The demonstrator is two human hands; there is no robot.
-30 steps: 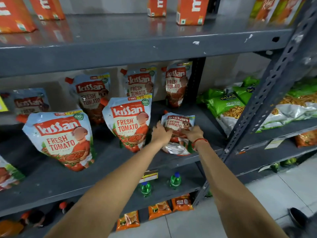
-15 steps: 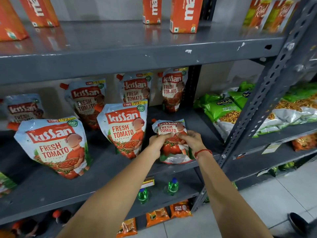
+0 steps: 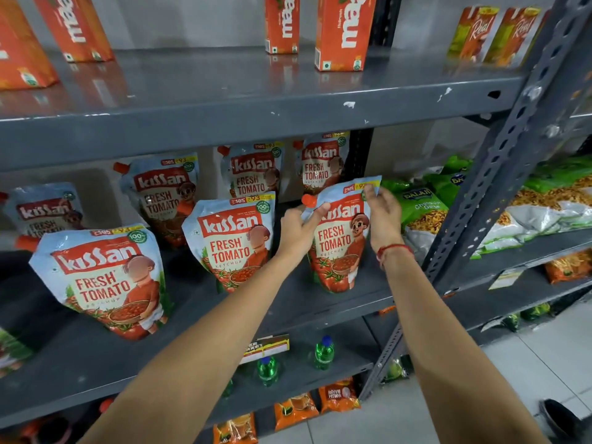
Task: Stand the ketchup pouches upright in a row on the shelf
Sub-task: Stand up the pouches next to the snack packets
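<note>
A red-and-white Kissan ketchup pouch stands upright at the right end of the front row on the grey middle shelf. My left hand grips its upper left side near the orange spout. My right hand pinches its top right corner. Two more pouches stand in the front row, one in the middle and one at the left. Several other pouches stand behind them along the back.
A perforated grey upright rises just right of my hands. Green snack bags lie on the neighbouring shelf. Orange cartons stand on the shelf above. Green bottles and orange packets sit on lower shelves.
The pouch was lying flat on the shelf; both hands took hold of it and raised it upright, moving from its middle to its top edge.
</note>
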